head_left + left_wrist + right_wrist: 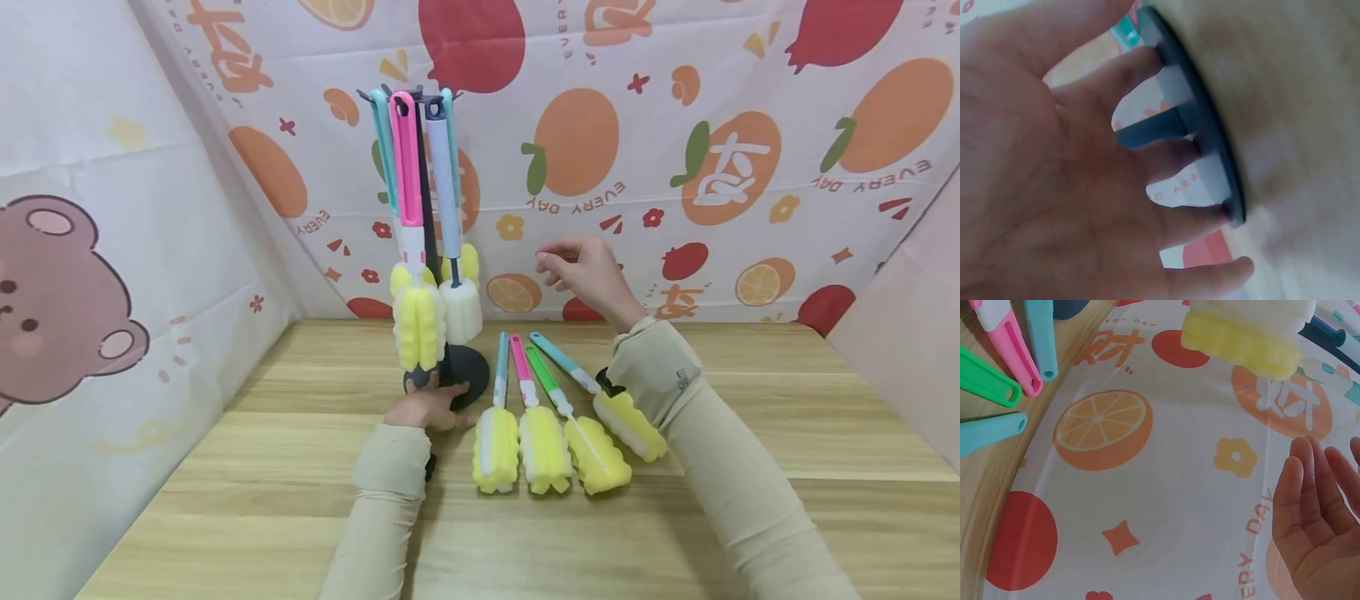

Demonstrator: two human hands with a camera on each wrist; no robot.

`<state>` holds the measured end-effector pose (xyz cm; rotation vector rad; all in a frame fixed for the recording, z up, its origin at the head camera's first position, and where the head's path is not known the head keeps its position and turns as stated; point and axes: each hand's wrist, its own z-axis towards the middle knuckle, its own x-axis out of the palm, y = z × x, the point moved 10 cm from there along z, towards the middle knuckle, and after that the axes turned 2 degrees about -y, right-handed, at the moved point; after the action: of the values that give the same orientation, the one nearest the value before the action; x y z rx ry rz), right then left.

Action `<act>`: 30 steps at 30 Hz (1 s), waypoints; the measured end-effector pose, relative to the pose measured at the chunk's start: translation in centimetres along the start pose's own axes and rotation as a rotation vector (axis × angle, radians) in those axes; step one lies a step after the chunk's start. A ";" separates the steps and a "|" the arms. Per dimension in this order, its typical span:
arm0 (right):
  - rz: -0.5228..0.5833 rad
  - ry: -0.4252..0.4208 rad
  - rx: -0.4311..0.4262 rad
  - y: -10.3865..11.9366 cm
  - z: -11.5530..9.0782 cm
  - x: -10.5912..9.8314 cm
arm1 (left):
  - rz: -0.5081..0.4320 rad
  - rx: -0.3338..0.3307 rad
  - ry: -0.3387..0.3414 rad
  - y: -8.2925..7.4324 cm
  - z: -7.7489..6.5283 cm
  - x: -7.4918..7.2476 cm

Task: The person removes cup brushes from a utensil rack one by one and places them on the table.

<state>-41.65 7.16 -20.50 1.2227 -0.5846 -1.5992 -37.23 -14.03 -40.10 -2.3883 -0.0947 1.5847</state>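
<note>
Head view: we lose much of the black pole (430,225) behind the hanging brushes (408,179), and part of its base (473,371) behind the left hand (426,407). Nine o'clock: edge crops a printed bear (60,308). Toward four: cuff lettering (681,379), too small for us to read. Left wrist: tabletop (1297,125) blurred toward three. Right wrist: right hand (1321,537) cropped at four.

On the white fabric backdrop printed with oranges, red fruit and small flowers (645,175), the words "EVERY DAY" repeat in curved orange capitals at various angles, some cut off. Large stylised orange or white characters on the same cloth cannot be read with certainty, and the small grey mark (681,380) on the beige fabric right sleeve (735,454) is too tiny.
</note>
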 end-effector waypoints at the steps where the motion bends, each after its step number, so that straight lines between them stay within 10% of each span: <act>1: -0.005 0.000 -0.006 0.2 0.1 0.0 | 0.006 0.006 0.009 0.0 -0.1 0.0; 30: -0.065 -0.067 -0.125 4.5 1.8 1.7 | -0.087 -0.014 -0.019 0.1 -0.7 -0.1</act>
<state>-41.43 3.61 -16.87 1.1086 -0.4842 -1.7108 -36.67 -14.30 -39.80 -2.3459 -0.2116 1.5722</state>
